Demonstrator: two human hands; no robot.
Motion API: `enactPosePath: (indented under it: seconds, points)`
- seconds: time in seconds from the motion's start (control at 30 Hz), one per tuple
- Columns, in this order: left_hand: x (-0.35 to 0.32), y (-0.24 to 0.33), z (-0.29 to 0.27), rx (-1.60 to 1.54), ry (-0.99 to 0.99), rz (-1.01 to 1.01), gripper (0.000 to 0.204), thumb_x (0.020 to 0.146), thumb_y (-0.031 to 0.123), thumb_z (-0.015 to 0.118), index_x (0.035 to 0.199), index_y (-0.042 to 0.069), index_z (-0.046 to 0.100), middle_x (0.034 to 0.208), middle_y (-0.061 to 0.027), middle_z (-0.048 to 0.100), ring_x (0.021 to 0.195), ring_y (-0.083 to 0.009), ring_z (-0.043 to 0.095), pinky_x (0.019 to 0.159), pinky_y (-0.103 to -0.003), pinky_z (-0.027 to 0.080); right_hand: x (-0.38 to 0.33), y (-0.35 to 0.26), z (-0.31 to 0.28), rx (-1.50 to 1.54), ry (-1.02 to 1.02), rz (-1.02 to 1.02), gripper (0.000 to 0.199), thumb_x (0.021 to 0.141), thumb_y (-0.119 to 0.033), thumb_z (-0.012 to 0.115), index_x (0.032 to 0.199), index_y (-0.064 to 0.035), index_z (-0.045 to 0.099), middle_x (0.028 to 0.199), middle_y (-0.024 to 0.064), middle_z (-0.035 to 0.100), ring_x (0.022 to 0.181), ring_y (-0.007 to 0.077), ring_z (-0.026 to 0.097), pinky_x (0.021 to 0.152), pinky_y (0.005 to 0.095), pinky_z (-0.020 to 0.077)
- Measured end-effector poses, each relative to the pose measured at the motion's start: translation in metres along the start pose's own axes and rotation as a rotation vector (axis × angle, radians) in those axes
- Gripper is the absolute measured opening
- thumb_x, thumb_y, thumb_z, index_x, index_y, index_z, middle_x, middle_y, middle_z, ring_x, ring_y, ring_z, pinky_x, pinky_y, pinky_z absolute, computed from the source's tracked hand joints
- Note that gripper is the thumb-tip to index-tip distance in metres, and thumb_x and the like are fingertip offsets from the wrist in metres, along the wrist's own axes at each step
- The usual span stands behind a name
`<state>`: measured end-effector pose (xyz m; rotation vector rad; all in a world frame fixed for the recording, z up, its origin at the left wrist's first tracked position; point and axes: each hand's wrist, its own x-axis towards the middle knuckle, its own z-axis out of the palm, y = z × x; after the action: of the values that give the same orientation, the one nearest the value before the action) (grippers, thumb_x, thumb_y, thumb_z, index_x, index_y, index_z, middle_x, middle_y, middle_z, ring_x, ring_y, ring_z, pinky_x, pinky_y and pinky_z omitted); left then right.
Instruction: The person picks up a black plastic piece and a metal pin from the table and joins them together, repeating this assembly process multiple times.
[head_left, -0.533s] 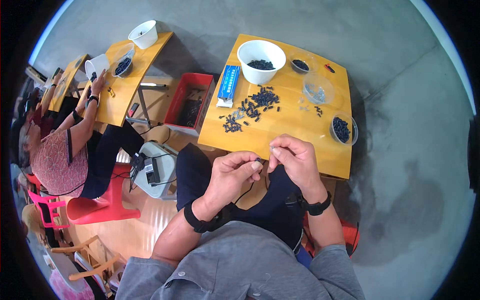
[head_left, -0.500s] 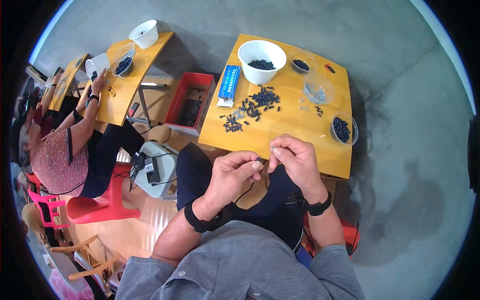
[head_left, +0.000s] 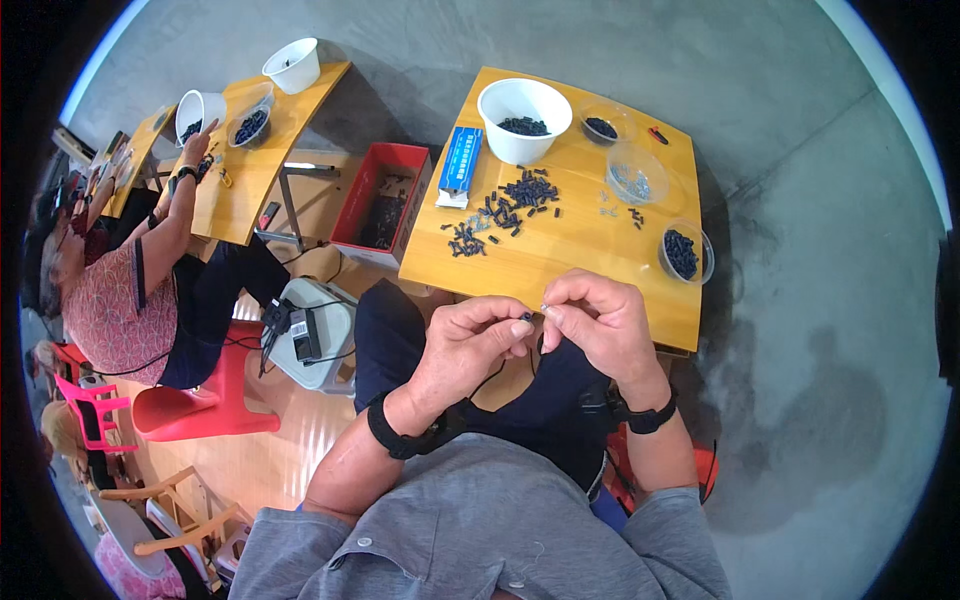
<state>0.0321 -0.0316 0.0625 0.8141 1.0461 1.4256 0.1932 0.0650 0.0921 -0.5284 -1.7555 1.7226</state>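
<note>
My left hand (head_left: pixel 478 338) pinches a small black plastic piece (head_left: pixel 526 317) between thumb and forefinger, over my lap by the table's near edge. Just to its right, my right hand (head_left: pixel 592 318) is closed in a pinch on a tiny pale piece (head_left: pixel 544 307), too small to name. The two pinches almost meet. Beyond them, a heap of small black parts (head_left: pixel 525 192) lies on the wooden table (head_left: pixel 570 255), with a smaller cluster of black parts (head_left: pixel 466 241) nearer me. Some clear bits are mixed among them.
A white bowl (head_left: pixel 502 97), a blue box (head_left: pixel 460 160) and clear tubs of parts, such as the round tub (head_left: pixel 668 277) at right, stand on the table. On the floor at left are a red box (head_left: pixel 362 200) and a grey stool (head_left: pixel 335 372). Another person (head_left: pixel 125 300) works farther left.
My right hand has shifted slightly right, and both hands keep their pinches. At the left table, the other person's hand and white bowl have moved, and small dark parts now show on that table.
</note>
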Motion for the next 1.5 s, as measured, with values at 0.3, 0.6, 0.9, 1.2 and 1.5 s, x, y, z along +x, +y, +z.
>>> enactPosePath:
  seconds: [0.3,0.6,0.9,1.2,1.5]
  points:
    - [0.000,0.002,-0.001,0.021,-0.068,0.033,0.012,0.088,0.002,0.060,0.099,-0.002,0.065,0.081,-0.0041,0.065,0.069,-0.0088,0.061,0.063,-0.022,0.050,-0.001,-0.016,0.004,-0.276,-0.088,-0.090,0.013,0.085,0.010,0.051,0.092,0.0051,0.060,0.082,0.0087,0.055,0.062,0.0128,0.060,0.054,0.0237,0.0480]
    - [-0.001,0.003,-0.002,0.123,-0.064,0.007,0.008,0.088,0.003,0.062,0.092,-0.003,0.065,0.075,-0.0032,0.064,0.065,-0.0079,0.060,0.060,-0.021,0.050,0.002,-0.020,0.003,-0.435,-0.127,-0.043,0.013,0.081,0.009,0.054,0.089,0.0025,0.062,0.078,0.0090,0.056,0.061,0.0152,0.058,0.052,0.0269,0.0463]
    - [0.001,0.004,0.002,0.131,-0.020,-0.008,0.011,0.087,0.008,0.064,0.093,0.000,0.069,0.071,-0.0001,0.064,0.062,-0.0029,0.057,0.053,-0.018,0.044,0.002,-0.022,0.005,-0.251,-0.048,0.118,0.006,0.083,0.006,0.055,0.086,0.0025,0.060,0.074,0.0074,0.056,0.058,0.0129,0.058,0.051,0.0261,0.0455]
    - [0.003,0.003,0.000,0.141,-0.053,-0.033,0.009,0.088,0.005,0.062,0.092,-0.003,0.065,0.074,-0.0034,0.065,0.065,-0.0074,0.060,0.060,-0.021,0.050,0.005,-0.024,0.003,-0.352,-0.106,0.030,0.009,0.082,0.007,0.054,0.087,0.0032,0.060,0.073,0.0093,0.056,0.058,0.0157,0.058,0.052,0.0273,0.0456]
    - [0.007,0.002,-0.002,0.162,-0.045,-0.040,0.009,0.088,0.005,0.062,0.091,-0.002,0.066,0.073,-0.0029,0.064,0.063,-0.0072,0.060,0.058,-0.021,0.050,0.011,-0.025,0.005,-0.561,-0.168,-0.121,0.012,0.077,0.005,0.058,0.086,0.0003,0.062,0.076,0.0143,0.059,0.067,0.0278,0.057,0.059,0.0335,0.0455]
